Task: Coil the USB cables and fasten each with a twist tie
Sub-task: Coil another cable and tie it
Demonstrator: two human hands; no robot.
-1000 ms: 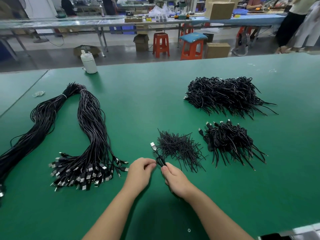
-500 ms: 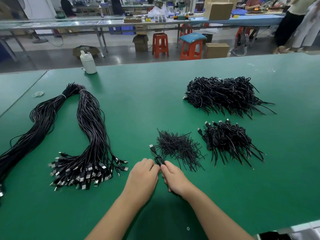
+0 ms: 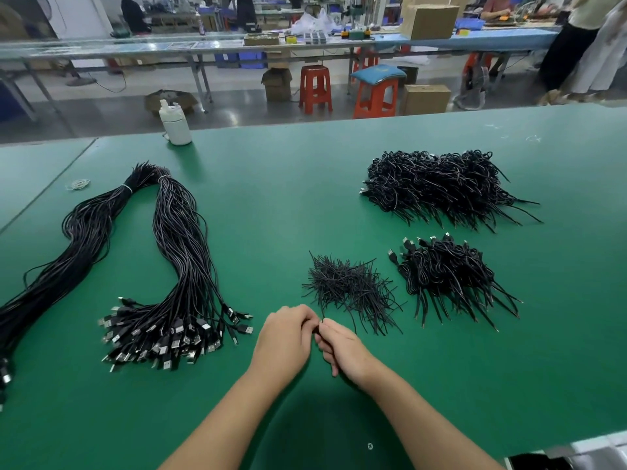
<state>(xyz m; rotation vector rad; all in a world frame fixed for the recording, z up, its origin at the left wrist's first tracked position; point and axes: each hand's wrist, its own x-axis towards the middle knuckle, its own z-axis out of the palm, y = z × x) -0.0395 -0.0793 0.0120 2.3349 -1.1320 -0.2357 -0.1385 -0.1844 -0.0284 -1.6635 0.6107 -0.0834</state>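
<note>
Clearly you are well into the batch but far from through it. Your left hand [image 3: 285, 337] and right hand [image 3: 342, 349] meet at the lower centre of the frame, fingers of both curled in and pinching one small dark coiled cable [image 3: 317, 329] between them; almost all of it is hidden by your fingers, so whether its tie is already twisted cannot be told. My guess is that you are closing the tie on this one.

Finished work shows on the right side of the frame: a large heap of coiled cables [image 3: 441, 188] at the upper right and a smaller heap [image 3: 448, 276] just below it, both with loose tails pointing toward the lower right. Between that smaller heap and your hands lies the pile of twist ties [image 3: 349, 286], with plenty left in it.

What remains is the long bundle of uncoiled USB cables [image 3: 176, 266] on the left of the frame, bent over near its banded top, the plugs fanned out just left of your left hand. It looks like a great many cables, so most of the job seems to lie ahead. All of this rests on the green table [image 3: 271, 198].
</note>
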